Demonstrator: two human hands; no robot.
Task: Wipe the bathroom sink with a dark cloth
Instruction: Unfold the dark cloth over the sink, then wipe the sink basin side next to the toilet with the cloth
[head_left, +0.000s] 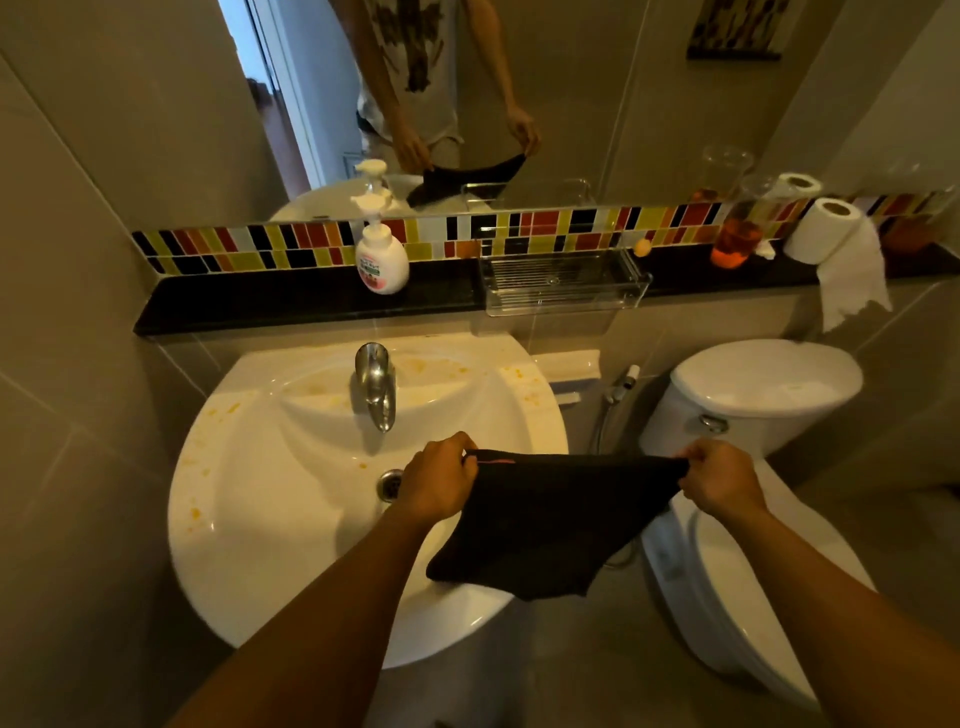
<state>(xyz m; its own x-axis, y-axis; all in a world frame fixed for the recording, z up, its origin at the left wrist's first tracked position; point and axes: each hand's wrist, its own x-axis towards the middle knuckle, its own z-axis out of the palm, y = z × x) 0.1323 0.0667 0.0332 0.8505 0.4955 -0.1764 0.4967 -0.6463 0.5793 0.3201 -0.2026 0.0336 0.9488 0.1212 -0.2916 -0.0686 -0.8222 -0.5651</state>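
Note:
A white pedestal sink (260, 499) fills the lower left, its rim and basin dotted with orange-yellow stains. A chrome faucet (375, 384) stands at its back, and the drain (389, 483) shows beside my left hand. A dark cloth (550, 525) hangs stretched over the sink's right edge. My left hand (441, 483) pinches its left top corner and my right hand (722, 480) pinches its right top corner. The cloth's lower tip droops toward the sink's front rim.
A black ledge (291, 306) behind the sink carries a white soap pump bottle (382, 254), a clear plastic tray (563, 283), a glass with orange liquid (735, 241) and a toilet paper roll (826, 231). A white toilet (748, 415) stands right of the sink. A mirror (545, 93) hangs above.

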